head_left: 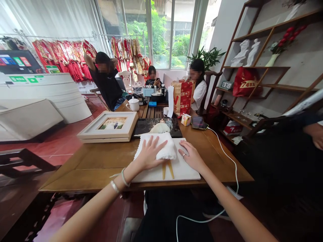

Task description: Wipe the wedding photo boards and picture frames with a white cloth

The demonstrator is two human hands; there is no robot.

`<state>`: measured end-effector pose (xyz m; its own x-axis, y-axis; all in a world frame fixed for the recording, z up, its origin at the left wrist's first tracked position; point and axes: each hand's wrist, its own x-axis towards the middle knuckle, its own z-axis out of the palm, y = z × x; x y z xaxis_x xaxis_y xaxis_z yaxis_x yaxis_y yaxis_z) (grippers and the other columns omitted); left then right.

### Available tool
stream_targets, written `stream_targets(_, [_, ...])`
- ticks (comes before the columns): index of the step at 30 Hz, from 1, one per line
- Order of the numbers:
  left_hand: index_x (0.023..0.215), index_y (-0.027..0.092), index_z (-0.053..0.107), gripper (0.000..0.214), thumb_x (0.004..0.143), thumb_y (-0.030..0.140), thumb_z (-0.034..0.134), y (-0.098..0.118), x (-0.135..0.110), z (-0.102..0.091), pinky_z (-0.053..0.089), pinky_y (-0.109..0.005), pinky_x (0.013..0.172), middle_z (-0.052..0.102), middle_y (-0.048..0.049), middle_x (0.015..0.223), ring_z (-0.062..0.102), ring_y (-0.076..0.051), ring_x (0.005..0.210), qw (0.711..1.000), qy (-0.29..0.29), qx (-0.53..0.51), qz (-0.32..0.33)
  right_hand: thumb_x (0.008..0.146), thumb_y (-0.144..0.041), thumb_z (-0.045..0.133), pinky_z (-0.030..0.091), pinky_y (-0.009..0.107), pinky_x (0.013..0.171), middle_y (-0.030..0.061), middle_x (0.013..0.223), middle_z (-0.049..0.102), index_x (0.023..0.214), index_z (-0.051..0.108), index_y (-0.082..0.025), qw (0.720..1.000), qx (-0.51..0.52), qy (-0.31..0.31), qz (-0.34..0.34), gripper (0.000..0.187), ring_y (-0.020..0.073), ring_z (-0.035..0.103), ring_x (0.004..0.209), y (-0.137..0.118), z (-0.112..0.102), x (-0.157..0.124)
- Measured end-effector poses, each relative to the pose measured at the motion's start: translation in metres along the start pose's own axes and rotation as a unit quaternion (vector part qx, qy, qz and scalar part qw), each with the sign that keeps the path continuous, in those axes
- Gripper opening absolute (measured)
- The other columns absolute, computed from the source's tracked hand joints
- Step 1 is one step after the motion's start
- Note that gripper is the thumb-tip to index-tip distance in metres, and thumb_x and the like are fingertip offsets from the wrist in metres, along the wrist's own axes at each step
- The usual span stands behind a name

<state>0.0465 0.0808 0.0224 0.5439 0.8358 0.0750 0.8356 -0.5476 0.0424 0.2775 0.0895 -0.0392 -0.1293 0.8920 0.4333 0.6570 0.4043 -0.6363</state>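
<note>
My left hand [150, 154] lies spread on a folded white towel [165, 143], its fingers stretched and apart. The towel rests on a flat white board [185, 171] near the table's front edge. From under the towel stick out two yellowish tapered strips [168, 169]; whatever they belong to is covered. My right hand [189, 154], with a ring on one finger, is laid on the board's right side, fingers extended and holding nothing. Just behind the towel is a pale rounded thing [160, 128] on a dark decorated tray [141, 126].
A framed photo [111, 124] lies left on the wooden table [101, 164]. Behind stand a white lidded mug [133, 103] and red paper bag [182, 99]. A phone [199, 123] trails a white cable [228, 151] over the right edge. Several people sit around; shelves [262, 69] stand right.
</note>
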Motion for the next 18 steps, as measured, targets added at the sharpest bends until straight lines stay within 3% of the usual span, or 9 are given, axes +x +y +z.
stream_targets(3, [0.146, 0.032, 0.025, 0.071, 0.085, 0.056, 0.050, -0.002, 0.022, 0.001, 0.018, -0.067, 0.103, 0.024, -0.0142, 0.152, 0.012, -0.044, 0.138, 1.000, 0.001, 0.003, 0.001, 0.085, -0.029, 0.051, 0.037, 0.045, 0.106, 0.0158, 0.128, 0.056, 0.116, 0.061, -0.015, 1.000, 0.001, 0.002, 0.002, 0.035, 0.0266, 0.049, 0.123, 0.001, 0.001, 0.000])
stream_targets(7, [0.145, 0.032, 0.030, 0.064, 0.086, 0.049, 0.050, 0.008, 0.024, -0.002, 0.017, -0.068, 0.102, 0.026, -0.0148, 0.151, 0.013, -0.046, 0.138, 1.000, 0.000, 0.018, 0.007, 0.086, -0.026, 0.049, 0.037, 0.046, 0.105, 0.0152, 0.127, 0.058, 0.115, 0.061, -0.016, 1.000, 0.007, 0.007, -0.003, 0.033, 0.0265, 0.050, 0.123, 0.004, 0.002, 0.000])
stream_targets(13, [0.144, 0.029, 0.030, 0.073, 0.079, 0.043, 0.060, 0.044, -0.013, -0.009, 0.012, -0.068, 0.105, 0.015, -0.0151, 0.154, 0.003, -0.043, 0.140, 0.998, -0.028, 0.027, 0.039, 0.084, -0.017, 0.043, 0.038, 0.047, 0.106, 0.0144, 0.125, 0.059, 0.114, 0.061, -0.017, 1.000, 0.020, 0.017, -0.010, 0.035, 0.0253, 0.052, 0.121, 0.008, 0.004, 0.001])
stream_targets(18, [0.147, 0.029, 0.020, 0.088, 0.073, 0.060, 0.058, 0.080, -0.055, 0.007, 0.003, -0.070, 0.104, 0.006, -0.0161, 0.156, -0.008, -0.045, 0.138, 0.997, -0.011, 0.012, 0.075, 0.083, -0.018, 0.045, 0.038, 0.047, 0.105, 0.0151, 0.127, 0.058, 0.113, 0.062, -0.017, 0.999, 0.041, 0.013, -0.023, 0.034, 0.0252, 0.051, 0.123, 0.014, 0.004, 0.000])
